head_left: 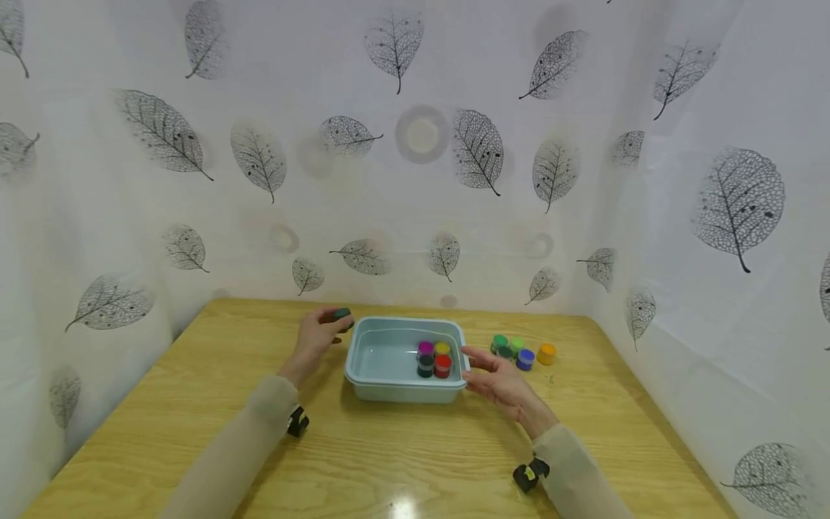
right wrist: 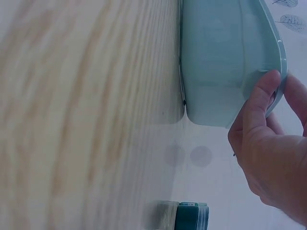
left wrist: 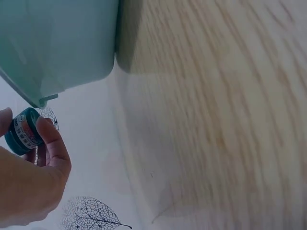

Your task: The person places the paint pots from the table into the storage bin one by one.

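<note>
Head view: tub point(head_left: 395, 394) between both hands point(head_left: 315, 339) point(head_left: 504, 387)

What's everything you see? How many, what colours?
Tub: 1, pale blue, on the table
Jars in tub: 4, purple, yellow, red, blackish, right end
Loose jars: 5, three green, blue, orange, right of tub
Held jar: 1, dark green, in left hand
Table: 1, yellowish wood, underneath
Leaf prints: many, grey, on white backdrop
Sleeves: 2, beige, foreground
Wrist devices: 2, black, at cuffs
Left hand: 1, left of tub
Right hand: 1, on tub rim
</note>
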`<state>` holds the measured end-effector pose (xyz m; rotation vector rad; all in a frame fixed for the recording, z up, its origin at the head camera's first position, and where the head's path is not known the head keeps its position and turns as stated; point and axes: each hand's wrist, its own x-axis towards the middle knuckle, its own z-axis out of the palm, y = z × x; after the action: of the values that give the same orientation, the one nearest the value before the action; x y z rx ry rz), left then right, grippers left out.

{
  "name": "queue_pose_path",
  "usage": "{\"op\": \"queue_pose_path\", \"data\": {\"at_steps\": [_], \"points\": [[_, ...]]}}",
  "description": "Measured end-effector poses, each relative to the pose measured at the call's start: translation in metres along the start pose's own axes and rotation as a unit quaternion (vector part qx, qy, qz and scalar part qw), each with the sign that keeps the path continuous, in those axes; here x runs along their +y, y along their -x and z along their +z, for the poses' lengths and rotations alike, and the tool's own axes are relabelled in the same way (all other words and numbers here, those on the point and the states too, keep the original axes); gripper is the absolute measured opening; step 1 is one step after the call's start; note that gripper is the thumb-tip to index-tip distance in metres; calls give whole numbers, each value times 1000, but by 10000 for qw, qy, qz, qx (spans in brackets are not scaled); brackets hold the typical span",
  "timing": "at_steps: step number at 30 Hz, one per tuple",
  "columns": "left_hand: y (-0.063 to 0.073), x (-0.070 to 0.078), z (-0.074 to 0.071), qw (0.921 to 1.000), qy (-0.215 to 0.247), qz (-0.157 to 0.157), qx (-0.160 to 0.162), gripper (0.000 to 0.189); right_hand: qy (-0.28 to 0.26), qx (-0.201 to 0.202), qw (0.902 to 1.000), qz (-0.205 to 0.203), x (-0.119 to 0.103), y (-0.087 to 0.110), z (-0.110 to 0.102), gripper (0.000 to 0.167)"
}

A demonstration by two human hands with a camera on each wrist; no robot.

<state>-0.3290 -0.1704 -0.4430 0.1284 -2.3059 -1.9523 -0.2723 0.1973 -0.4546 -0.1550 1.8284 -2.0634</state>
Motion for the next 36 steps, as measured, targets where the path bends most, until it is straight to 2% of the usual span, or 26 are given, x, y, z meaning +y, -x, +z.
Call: {"op": "queue_pose_path", "data": {"at_steps": [6, 13, 18, 23, 26, 36], "points": [[0, 2, 8, 9999, 38, 129, 2, 49, -30, 41, 10000, 15, -2, 1, -1, 62], [3, 10, 18, 9990, -89, 387, 203, 45, -75, 96, 9999, 29, -2, 0, 0, 63], [7, 16, 24, 9980, -139, 602, 128, 44, -80, -31, 10000, -40, -2, 1, -1, 64], [15, 20, 29, 9945, -643, 820, 62, 42, -77, -122, 9999, -92, -1, 2, -1, 65], [17, 20, 31, 9930, -739, 918, 0, 42, -90, -99, 9999, -69, -1, 1, 0, 65], [20, 23, 45, 9907, -886, 1021, -155, 42, -51, -8, 10000, -14, -1, 0, 1, 63]]}}
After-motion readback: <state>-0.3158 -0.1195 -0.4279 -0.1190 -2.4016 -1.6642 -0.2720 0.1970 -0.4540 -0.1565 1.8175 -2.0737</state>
